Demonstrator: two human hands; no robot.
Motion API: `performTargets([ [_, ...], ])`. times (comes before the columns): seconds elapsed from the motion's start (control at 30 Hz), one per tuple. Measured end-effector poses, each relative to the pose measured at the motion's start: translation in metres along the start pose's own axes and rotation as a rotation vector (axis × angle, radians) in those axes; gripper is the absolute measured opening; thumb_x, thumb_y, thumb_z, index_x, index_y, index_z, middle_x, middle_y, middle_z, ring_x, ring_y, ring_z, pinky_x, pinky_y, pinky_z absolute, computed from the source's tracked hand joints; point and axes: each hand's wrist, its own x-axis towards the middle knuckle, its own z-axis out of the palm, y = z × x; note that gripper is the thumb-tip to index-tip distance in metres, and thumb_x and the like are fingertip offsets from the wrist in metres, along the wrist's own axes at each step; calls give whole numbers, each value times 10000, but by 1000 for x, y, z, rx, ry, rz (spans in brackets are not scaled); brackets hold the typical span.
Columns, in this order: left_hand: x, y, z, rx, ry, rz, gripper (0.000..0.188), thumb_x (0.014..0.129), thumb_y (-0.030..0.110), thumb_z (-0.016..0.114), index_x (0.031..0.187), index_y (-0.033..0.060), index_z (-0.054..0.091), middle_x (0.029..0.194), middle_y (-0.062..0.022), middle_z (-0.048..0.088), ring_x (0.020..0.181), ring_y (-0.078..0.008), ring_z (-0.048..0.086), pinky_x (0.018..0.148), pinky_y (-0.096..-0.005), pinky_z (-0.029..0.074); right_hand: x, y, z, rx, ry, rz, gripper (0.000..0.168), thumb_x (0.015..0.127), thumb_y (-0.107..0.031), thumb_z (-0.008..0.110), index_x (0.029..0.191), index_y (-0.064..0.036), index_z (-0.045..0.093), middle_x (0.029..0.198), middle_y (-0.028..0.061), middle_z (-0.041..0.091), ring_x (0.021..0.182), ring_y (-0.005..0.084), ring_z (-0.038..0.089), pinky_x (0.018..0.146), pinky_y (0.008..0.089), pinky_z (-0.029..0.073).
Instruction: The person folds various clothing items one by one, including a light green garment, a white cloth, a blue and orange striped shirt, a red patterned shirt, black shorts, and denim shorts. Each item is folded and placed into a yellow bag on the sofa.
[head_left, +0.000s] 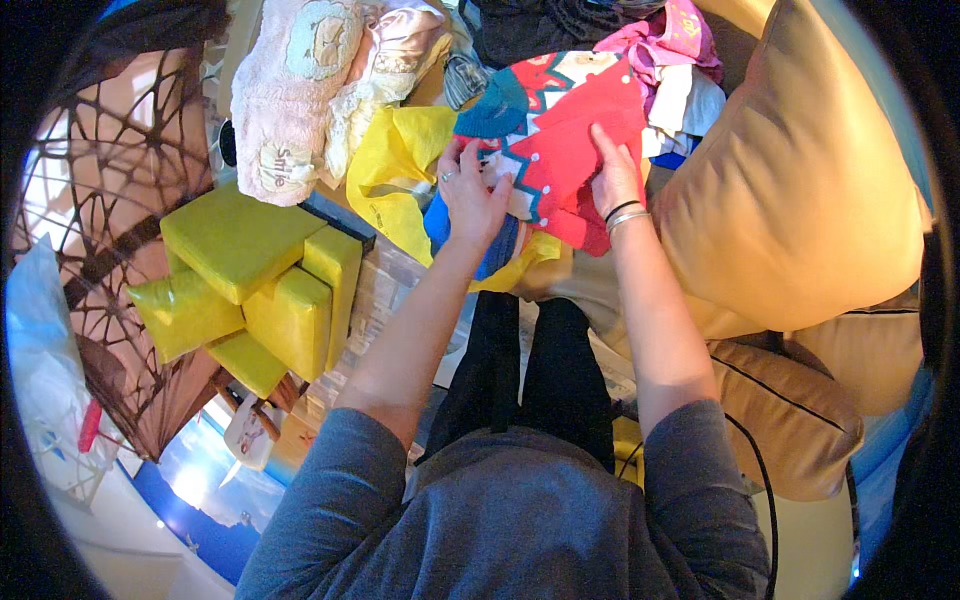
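Observation:
A red knitted garment (570, 150) with a teal part, white zigzags and small white dots is spread in front of me. My left hand (474, 196), with a ring on one finger, pinches its patterned left edge. On the opposite side, my right hand (619, 180) grips the red knit, wearing a black band and a silver bracelet on the wrist. Some of its fingers are hidden by the fabric. Beneath the garment lie a yellow plastic-like sheet or bag (394, 176) and a blue striped cloth item (499, 259), partly covered by my left hand.
A pink fleece garment (281, 112) and a cream lacy garment (394, 56) lie at the upper left. Pink clothing (679, 34) and white cloth (671, 101) sit upper right. A large tan cushion (802, 187) borders my right arm. Yellow-green block stools (247, 255) stand left.

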Motion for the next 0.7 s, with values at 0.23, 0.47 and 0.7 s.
performTargets([
  [0.23,-5,-16,11,-138,280,-320,713,709,214,786,1256,-68,424,1235,-274,447,1144,-429,438,1021,-464,350,23,-36,2,28,-153,123,497,908,-328,633,1312,-80,484,1323,73,554,1224,255,509,1054,427,381],
  [0.47,-64,59,14,-198,-123,351,488,720,58,679,1185,33,530,1156,-184,538,1178,-375,460,1010,-483,361,18,3,-95,-637,234,-226,514,927,-373,576,1255,15,499,1200,197,586,1029,276,612,911,371,474],
  [0.7,-57,25,43,467,-528,781,360,792,148,553,1142,73,602,1156,-84,597,1219,-268,474,1128,-574,196,-23,-5,-51,-1731,334,-703,839,719,-96,758,1411,-12,292,1242,228,447,1157,416,460,1018,425,393],
])
